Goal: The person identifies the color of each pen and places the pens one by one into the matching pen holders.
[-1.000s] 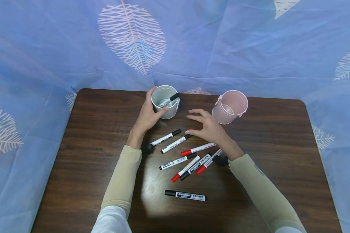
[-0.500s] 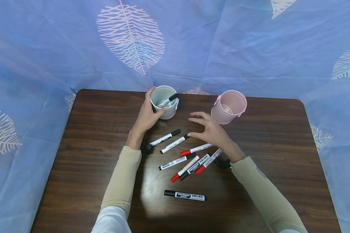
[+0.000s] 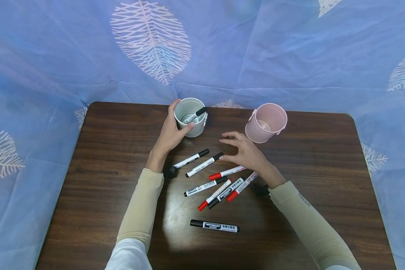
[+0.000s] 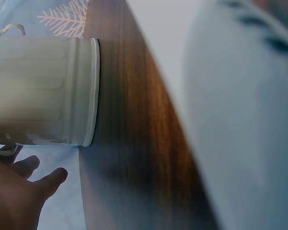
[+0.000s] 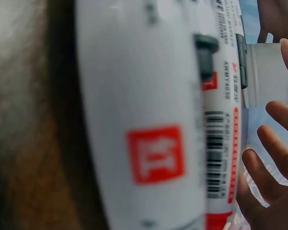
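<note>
My left hand (image 3: 169, 135) holds a small pale green bucket (image 3: 196, 131) at the back of the table, thumb at its near rim and fingers round its left side. Inside leans a black-capped marker (image 3: 195, 115). My right hand (image 3: 245, 153) hovers with nothing in it, thumb and fingers apart, its thumb tip close to the black cap of a whiteboard marker (image 3: 202, 166). Under its palm lies a red-capped marker (image 3: 227, 172). In the right wrist view, marker barrels (image 5: 144, 115) fill the middle, with spread fingers (image 5: 273, 148) at the right.
A pink bucket (image 3: 258, 133) stands behind the right hand. Several black- and red-capped markers, among them a red one (image 3: 214, 195), lie loosely in the middle of the dark wooden table (image 3: 324, 157). One black marker (image 3: 214, 226) lies nearer the front. A blue leaf-patterned cloth (image 3: 222, 48) hangs behind.
My right hand has drawn slightly right and towards me, so more of the nearby marker's black cap shows. The left hand and both buckets stay in place.
</note>
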The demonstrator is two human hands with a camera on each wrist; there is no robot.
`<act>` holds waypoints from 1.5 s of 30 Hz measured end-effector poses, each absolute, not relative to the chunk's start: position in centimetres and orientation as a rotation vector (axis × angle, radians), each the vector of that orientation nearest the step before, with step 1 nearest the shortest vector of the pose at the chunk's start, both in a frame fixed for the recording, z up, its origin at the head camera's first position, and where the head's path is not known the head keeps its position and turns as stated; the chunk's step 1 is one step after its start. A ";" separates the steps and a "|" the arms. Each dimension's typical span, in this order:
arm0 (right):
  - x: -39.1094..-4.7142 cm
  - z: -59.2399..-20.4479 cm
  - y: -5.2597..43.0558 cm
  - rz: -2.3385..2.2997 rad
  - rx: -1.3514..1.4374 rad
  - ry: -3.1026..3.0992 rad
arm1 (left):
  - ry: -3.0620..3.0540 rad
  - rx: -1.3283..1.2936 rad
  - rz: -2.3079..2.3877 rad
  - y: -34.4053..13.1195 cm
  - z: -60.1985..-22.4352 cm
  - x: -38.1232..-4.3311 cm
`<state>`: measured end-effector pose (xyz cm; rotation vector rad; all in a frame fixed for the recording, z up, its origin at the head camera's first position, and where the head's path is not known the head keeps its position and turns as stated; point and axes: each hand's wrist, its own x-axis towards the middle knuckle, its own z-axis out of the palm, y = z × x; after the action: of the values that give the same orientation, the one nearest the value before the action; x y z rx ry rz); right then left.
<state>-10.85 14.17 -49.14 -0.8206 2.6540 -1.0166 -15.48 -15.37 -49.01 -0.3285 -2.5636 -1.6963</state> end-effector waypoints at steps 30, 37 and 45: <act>-11.1 -50.7 13.8 -0.859 -1.006 2.687 | -2.543 -0.359 -1.716 -15.0 -48.4 -15.5; -11.1 -51.0 13.5 -0.856 -1.058 2.690 | -2.587 -0.309 -1.564 -15.7 -49.1 -15.3; -11.1 -51.0 13.5 -0.919 -1.041 2.685 | -2.559 -0.323 -1.567 -15.7 -48.8 -15.7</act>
<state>-11.10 13.46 -51.04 -1.0406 2.6850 -0.9188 -15.70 -15.68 -48.82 -0.3226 -2.5594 -1.5667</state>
